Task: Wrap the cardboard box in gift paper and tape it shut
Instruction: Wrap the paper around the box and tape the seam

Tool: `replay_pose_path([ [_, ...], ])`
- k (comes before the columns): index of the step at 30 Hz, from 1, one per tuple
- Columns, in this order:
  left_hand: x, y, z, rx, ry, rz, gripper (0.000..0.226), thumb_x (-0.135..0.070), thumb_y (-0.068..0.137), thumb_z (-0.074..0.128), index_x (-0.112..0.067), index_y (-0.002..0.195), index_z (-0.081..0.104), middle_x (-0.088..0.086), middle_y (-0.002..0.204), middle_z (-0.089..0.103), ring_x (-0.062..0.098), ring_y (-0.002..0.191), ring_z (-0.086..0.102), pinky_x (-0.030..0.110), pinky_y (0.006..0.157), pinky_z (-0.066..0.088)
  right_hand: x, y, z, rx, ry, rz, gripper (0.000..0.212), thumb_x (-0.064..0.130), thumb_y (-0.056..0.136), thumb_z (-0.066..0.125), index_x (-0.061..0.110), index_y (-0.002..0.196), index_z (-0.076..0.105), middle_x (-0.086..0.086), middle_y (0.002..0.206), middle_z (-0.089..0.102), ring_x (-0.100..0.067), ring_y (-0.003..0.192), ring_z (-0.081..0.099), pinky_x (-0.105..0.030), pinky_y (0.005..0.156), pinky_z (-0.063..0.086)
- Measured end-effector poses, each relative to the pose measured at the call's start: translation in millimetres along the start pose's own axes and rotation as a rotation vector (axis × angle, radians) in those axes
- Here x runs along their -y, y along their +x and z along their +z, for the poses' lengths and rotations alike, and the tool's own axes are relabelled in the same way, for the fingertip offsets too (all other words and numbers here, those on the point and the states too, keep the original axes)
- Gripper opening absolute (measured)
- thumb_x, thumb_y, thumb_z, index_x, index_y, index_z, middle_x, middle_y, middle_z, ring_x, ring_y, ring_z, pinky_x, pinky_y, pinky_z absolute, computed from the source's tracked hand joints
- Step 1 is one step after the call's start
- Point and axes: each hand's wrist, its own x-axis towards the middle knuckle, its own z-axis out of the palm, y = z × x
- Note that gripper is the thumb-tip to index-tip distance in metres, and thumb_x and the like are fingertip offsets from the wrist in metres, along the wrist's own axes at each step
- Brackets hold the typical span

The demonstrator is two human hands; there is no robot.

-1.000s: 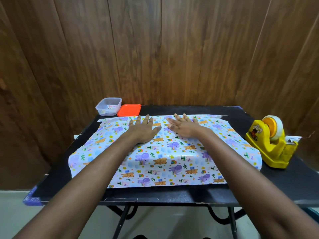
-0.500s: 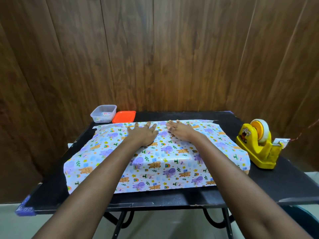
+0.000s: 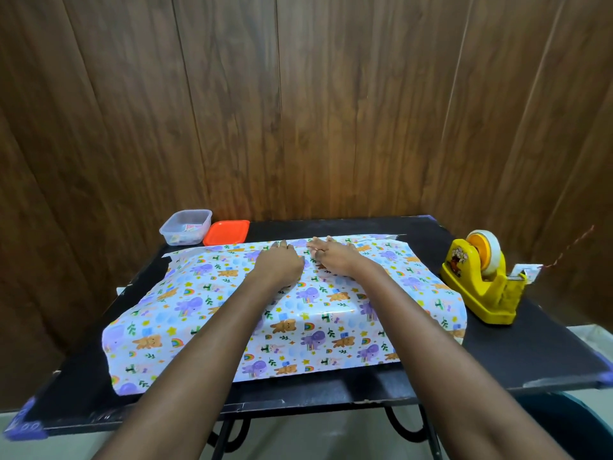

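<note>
From the head view, the gift paper (image 3: 185, 313) lies draped over a raised shape in the middle of the black table (image 3: 497, 353). This is presumably the cardboard box, which is fully hidden beneath the sheet. The left hand (image 3: 278, 263) and right hand (image 3: 335, 257) rest side by side on the far top edge, palms down and fingers extended, pressing the paper flat and gripping nothing. The main risk I see is the glossy sheet sliding: uneven pressure could skew it on the box, leaving one end short. Lifting either hand to reach the tape dispenser (image 3: 481, 280), well off to the right, could let the fold spring open. A clear tub (image 3: 185, 227) and orange lid (image 3: 226, 232) sit at the back left, close enough to snag the paper's far edge.
</note>
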Motion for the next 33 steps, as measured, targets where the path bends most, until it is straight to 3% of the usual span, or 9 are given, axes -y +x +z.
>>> replay_pose_path([
  [6,-11,4,4,-0.01,-0.011,-0.041,0.055,-0.032,0.097,0.03,0.0,0.142,0.029,0.017,0.154,0.019,0.03,0.141,0.021,0.049,0.111,0.025,-20,-24,-19,-0.31,0.631,0.023,0.034,0.014,0.1,0.04,0.005,0.129,0.057,-0.009,0.137,0.053,-0.023,0.127,0.048,-0.031,0.101,0.038],
  [10,-17,10,10,-0.036,0.012,-0.1,0.06,-0.043,0.097,0.026,-0.005,0.143,0.034,0.014,0.155,0.02,0.031,0.141,0.022,0.051,0.113,0.022,-82,-55,-49,-0.754,0.454,0.287,0.026,0.009,0.09,0.046,-0.001,0.1,0.067,-0.019,0.109,0.066,-0.035,0.109,0.057,-0.038,0.091,0.044],
  [13,-22,12,15,-0.059,0.001,-0.127,0.063,-0.049,0.096,0.025,-0.006,0.14,0.039,0.015,0.154,0.022,0.032,0.141,0.02,0.055,0.113,0.016,-134,-92,-62,-0.938,0.256,0.695,0.033,0.014,0.091,0.043,0.006,0.117,0.062,-0.017,0.126,0.056,-0.035,0.122,0.045,-0.038,0.099,0.036],
  [16,-24,12,16,-0.09,0.008,-0.142,0.064,-0.049,0.096,0.025,-0.004,0.14,0.037,0.015,0.154,0.021,0.032,0.141,0.019,0.056,0.112,0.016,-181,-120,-66,-0.716,0.344,1.033,0.038,0.024,0.092,0.048,0.004,0.123,0.056,-0.017,0.133,0.049,-0.034,0.127,0.038,-0.041,0.104,0.031],
  [20,-25,13,18,-0.092,0.02,-0.154,0.066,-0.05,0.096,0.025,-0.002,0.141,0.035,0.016,0.153,0.022,0.032,0.14,0.02,0.056,0.111,0.02,-214,-136,-73,-0.437,0.719,0.955,0.03,0.019,0.089,0.06,-0.005,0.107,0.056,-0.014,0.106,0.055,-0.036,0.109,0.055,-0.045,0.096,0.045],
  [24,-25,12,18,-0.094,0.023,-0.159,0.067,-0.051,0.096,0.025,-0.002,0.142,0.033,0.015,0.154,0.022,0.031,0.141,0.02,0.056,0.111,0.02,-215,-143,-80,-0.402,0.81,0.9,0.024,0.016,0.091,0.06,-0.004,0.104,0.062,-0.013,0.083,0.068,-0.028,0.091,0.061,-0.048,0.101,0.042],
  [27,-25,10,17,-0.094,0.027,-0.152,0.067,-0.051,0.097,0.025,-0.002,0.142,0.033,0.015,0.154,0.021,0.031,0.141,0.019,0.056,0.111,0.019,-226,-140,-83,-0.366,0.824,0.929,0.048,0.021,0.088,0.066,-0.001,0.127,0.051,-0.018,0.13,0.054,-0.037,0.125,0.047,-0.056,0.102,0.034],
  [28,-25,10,17,-0.093,0.027,-0.151,0.067,-0.051,0.097,0.025,-0.002,0.142,0.033,0.015,0.154,0.02,0.031,0.141,0.019,0.056,0.111,0.019,-229,-140,-83,-0.388,0.835,0.911,0.051,0.02,0.087,0.066,-0.002,0.129,0.05,-0.018,0.131,0.05,-0.038,0.126,0.046,-0.056,0.1,0.036],
  [33,-26,8,16,-0.091,0.029,-0.148,0.068,-0.051,0.097,0.024,-0.002,0.143,0.031,0.015,0.155,0.019,0.031,0.142,0.018,0.056,0.112,0.018,-216,-156,-85,-0.575,0.877,0.76,0.026,0.019,0.088,0.066,0.002,0.106,0.062,-0.007,0.1,0.057,-0.02,0.088,0.052,-0.036,0.08,0.041],
])
